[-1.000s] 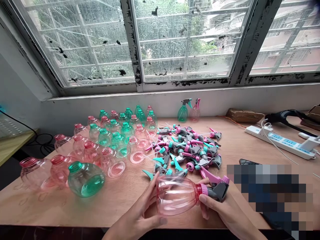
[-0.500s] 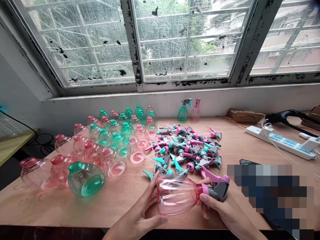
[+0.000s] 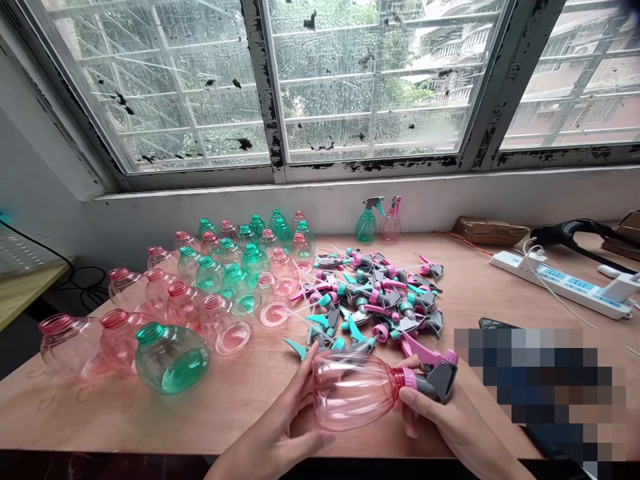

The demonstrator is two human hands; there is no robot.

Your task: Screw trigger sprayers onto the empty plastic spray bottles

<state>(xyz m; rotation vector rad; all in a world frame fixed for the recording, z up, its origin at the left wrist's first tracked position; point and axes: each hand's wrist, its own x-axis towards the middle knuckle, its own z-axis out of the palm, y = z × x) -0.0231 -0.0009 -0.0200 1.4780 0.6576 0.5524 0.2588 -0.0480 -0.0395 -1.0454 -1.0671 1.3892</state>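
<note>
A clear pink spray bottle (image 3: 355, 393) lies sideways between my hands near the table's front edge, its neck pointing right. On the neck sits a grey and pink trigger sprayer (image 3: 436, 377) with a pink collar. My left hand (image 3: 295, 413) cups the bottle's base, fingers behind and thumb below. With thumb and fingers closed round the collar, my right hand (image 3: 425, 407) grips the neck end. Just behind the bottle is a heap of loose trigger sprayers (image 3: 380, 293) in grey, pink and teal.
Several pink and green open bottles (image 3: 235, 287) stand on the left of the table (image 3: 240, 407). Two bottles with sprayers (image 3: 367, 225) stand by the wall. On the right are a white power strip (image 3: 560, 283), a brown package (image 3: 490, 231) and a blurred-out patch.
</note>
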